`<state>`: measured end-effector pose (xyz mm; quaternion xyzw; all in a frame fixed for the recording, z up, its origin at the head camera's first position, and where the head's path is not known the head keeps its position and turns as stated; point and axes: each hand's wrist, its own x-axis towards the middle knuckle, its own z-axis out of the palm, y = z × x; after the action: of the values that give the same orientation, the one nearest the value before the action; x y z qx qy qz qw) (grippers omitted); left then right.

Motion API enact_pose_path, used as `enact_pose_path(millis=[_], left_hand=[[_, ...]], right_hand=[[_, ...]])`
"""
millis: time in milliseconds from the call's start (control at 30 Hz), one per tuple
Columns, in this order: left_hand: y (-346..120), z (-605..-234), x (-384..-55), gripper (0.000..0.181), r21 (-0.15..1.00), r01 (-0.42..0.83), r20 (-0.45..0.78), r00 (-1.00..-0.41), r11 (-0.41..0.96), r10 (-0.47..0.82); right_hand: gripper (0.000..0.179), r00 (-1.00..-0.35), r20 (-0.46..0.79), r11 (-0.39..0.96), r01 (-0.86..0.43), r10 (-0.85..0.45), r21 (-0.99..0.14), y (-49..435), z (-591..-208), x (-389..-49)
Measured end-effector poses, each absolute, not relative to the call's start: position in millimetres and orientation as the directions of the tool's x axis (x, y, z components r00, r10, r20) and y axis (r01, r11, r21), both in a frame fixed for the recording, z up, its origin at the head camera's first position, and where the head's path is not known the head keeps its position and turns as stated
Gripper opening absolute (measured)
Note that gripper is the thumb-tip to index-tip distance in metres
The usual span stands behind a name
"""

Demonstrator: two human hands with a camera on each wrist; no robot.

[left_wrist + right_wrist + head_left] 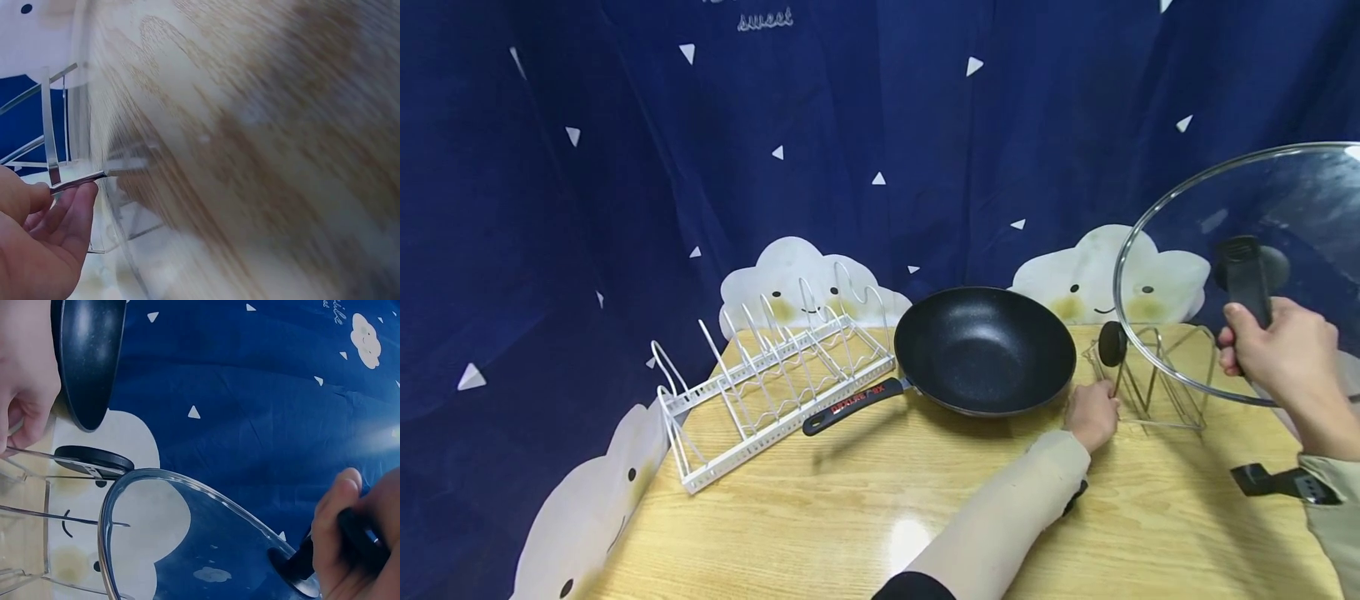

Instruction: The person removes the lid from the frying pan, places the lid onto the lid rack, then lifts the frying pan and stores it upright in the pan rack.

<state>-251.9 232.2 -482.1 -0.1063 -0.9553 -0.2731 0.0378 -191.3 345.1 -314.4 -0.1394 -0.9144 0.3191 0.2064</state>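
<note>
My right hand grips the black handle of a large clear glass lid with a metal rim. The lid is tilted up on the right, its lower edge overlapping the small wire rack in the head view. My left hand steadies that rack at its near left side. In the left wrist view, its thumb and fingers pinch a thin metal bar. A black round disc sits upright at the rack's left end. In the right wrist view, the lid's rim comes close to the rack's wires.
A black wok stands left of the small rack, its handle pointing left toward a white metal rack with several upright dividers. Everything stands on a wooden table. A dark blue curtain hangs behind, with cloud-shaped panels along the edge.
</note>
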Motion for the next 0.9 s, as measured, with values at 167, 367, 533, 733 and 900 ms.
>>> enact_pose_path(millis=[167, 367, 533, 733, 900], left_hand=[[231.9, -483.7, -254.6, 0.024, 0.516, 0.234, 0.159, -0.972, 0.824, 0.176], [231.1, -485.6, -253.5, 0.025, 0.543, 0.229, 0.15, -0.973, 0.808, 0.175], [231.6, -486.2, -253.3, 0.024, 0.542, 0.224, 0.157, -0.974, 0.81, 0.165], [232.3, -485.8, -253.6, 0.022, 0.541, 0.203, 0.14, -0.979, 0.816, 0.15], [233.7, -488.0, -253.0, 0.024, 0.551, 0.198, 0.15, -0.979, 0.811, 0.138]], right_hand=[[0.048, -0.879, 0.283, 0.759, 0.125, 0.384, -0.639, 345.8, -311.2, -190.7], [0.044, -0.878, 0.273, 0.749, 0.135, 0.394, -0.648, 346.1, -309.3, -187.5], [0.043, -0.873, 0.282, 0.75, 0.132, 0.397, -0.649, 345.3, -308.9, -187.0], [0.042, -0.882, 0.278, 0.781, 0.145, 0.38, -0.608, 345.3, -311.7, -188.3], [0.039, -0.895, 0.265, 0.807, 0.154, 0.358, -0.57, 346.3, -316.6, -191.1]])
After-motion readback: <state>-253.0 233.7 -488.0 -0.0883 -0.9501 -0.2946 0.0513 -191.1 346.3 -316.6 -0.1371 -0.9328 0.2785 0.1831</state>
